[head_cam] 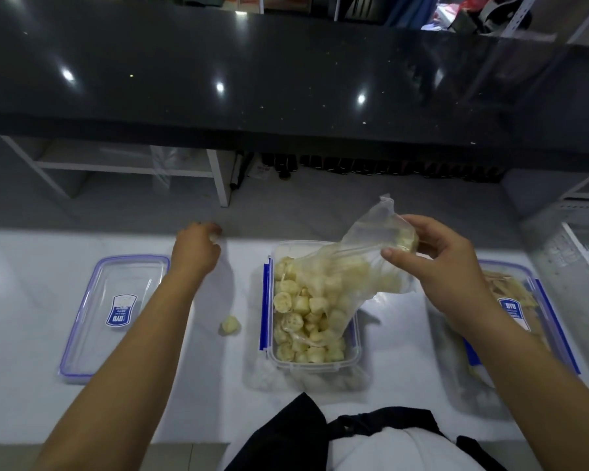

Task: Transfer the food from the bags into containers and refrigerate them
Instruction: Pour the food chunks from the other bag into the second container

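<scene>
The right hand (446, 266) pinches the raised bottom of the plastic bag (361, 263), its mouth spilling food pieces (303, 314) into the open container (312, 363) on the bench (31, 334). The left hand (196, 249) is curled at the bench's far edge, apparently around a small pale piece, well left of the bag.

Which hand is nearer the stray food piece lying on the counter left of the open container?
Left. The left hand reaches above and just beyond the stray piece, while the right hand grips the plastic bag on the far side of the open container.
</scene>
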Demonstrator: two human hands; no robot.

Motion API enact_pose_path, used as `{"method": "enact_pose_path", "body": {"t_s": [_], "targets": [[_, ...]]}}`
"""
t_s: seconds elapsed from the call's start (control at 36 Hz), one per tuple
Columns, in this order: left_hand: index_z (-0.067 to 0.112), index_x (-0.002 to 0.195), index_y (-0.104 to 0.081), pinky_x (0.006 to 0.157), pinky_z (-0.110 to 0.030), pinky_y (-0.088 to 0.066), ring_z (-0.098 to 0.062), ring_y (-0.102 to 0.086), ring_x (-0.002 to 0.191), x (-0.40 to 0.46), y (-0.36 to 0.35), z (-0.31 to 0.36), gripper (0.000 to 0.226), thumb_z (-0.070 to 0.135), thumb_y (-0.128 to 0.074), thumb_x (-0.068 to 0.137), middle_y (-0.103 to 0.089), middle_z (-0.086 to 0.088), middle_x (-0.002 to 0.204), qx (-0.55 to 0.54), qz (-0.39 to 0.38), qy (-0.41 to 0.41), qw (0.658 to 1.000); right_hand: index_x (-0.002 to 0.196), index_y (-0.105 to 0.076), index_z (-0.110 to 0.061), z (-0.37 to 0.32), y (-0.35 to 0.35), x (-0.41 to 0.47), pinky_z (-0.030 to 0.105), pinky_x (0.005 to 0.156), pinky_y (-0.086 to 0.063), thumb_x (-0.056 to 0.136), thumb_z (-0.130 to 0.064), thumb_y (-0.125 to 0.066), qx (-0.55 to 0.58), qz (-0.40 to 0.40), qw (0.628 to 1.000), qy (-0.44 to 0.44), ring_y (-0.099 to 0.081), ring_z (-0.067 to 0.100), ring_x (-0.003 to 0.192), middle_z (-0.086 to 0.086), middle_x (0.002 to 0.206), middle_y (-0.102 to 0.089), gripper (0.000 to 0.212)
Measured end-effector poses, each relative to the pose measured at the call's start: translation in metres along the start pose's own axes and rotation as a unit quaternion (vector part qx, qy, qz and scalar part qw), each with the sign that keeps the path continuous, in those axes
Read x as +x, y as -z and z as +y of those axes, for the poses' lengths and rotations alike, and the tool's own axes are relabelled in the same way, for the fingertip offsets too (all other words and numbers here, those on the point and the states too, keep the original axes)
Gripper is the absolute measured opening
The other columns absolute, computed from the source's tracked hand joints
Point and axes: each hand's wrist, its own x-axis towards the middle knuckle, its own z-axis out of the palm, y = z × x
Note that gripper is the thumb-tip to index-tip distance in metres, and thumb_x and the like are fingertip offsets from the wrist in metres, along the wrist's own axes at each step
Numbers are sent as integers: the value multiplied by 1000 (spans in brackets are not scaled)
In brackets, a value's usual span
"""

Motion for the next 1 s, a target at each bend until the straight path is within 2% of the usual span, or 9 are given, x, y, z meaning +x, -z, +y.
{"method": "enact_pose_path", "body": {"t_s": [0.22, 0.31, 0.44, 0.53, 0.58, 0.64, 0.75, 0.89, 1.0], "targets": [[29, 111, -72, 60, -16, -49, -13, -66, 79, -62, 22, 22, 25, 19, -73, 89, -72, 5, 95, -187, -25, -13, 982, 107, -71, -39, 9, 2, -5, 30, 79, -61, 75, -16, -85, 23, 17, 1000, -8, -71, 13, 95, -9, 104, -76, 41], [36, 105, -72, 68, -13, -51, -3, -63, 73, -106, 35, 44, 35, 16, -83, 79, -72, 13, 88, -279, -75, -77, 954, 107, -71, -40, 10, 1, -7, 28, 77, -60, 76, -18, -85, 25, 17, 999, -14, -71, 13, 96, -10, 105, -76, 41], [58, 115, -61, 72, -6, -46, 15, -55, 100, -155, 22, 61, 47, 44, -82, 75, -65, 29, 111, -251, -149, -115, 950, 113, -70, -33, 9, -2, -9, 33, 79, -59, 77, -18, -85, 24, 19, 999, -19, -71, 15, 97, -8, 106, -76, 42], [64, 118, -51, 76, -7, -38, 27, -44, 106, -161, 8, 51, 47, 48, -76, 81, -51, 39, 118, -228, -128, -92, 961, 115, -70, -32, 7, -3, -10, 28, 75, -61, 77, -17, -84, 23, 14, 1000, -15, -71, 14, 96, -8, 105, -75, 42], [56, 125, -50, 85, -11, -38, 20, -46, 106, -161, 1, 36, 49, 33, -73, 88, -49, 38, 122, -183, -72, -79, 977, 115, -70, -31, 6, -3, -11, 24, 73, -59, 78, -16, -84, 23, 12, 1000, -14, -71, 13, 95, -8, 105, -75, 42], [39, 134, -54, 98, -25, -41, 1, -46, 118, -160, -7, 17, 53, 18, -71, 89, -54, 20, 133, -130, -30, -57, 989, 115, -70, -31, 7, -3, -13, 24, 73, -59, 78, -14, -83, 24, 10, 1000, -14, -71, 12, 94, -8, 104, -75, 42], [24, 138, -56, 102, -42, -47, -24, -56, 119, -160, -21, -7, 60, 9, -75, 83, -62, 0, 132, -80, -46, -10, 996, 117, -70, -26, 8, -3, -16, 22, 73, -58, 78, -11, -82, 27, 9, 1000, -13, -71, 11, 94, -7, 104, -75, 43], [18, 126, -65, 79, -22, -42, -12, -57, 93, -161, -25, -10, 36, 11, -70, 90, -68, -3, 116, -104, -33, -17, 994, 118, -69, -22, 7, -2, -16, 19, 72, -56, 79, -9, -82, 25, 5, 1000, -11, -71, 11, 93, -5, 104, -75, 43], [27, 120, -66, 74, -5, -45, 4, -60, 95, -162, -10, 9, 33, 24, -74, 88, -65, 19, 109, -197, -16, -16, 980, 117, -70, -22, 5, -2, -17, 17, 70, -54, 79, -9, -82, 26, 6, 1000, -8, -70, 8, 89, -8, 102, -75, 42]]}}
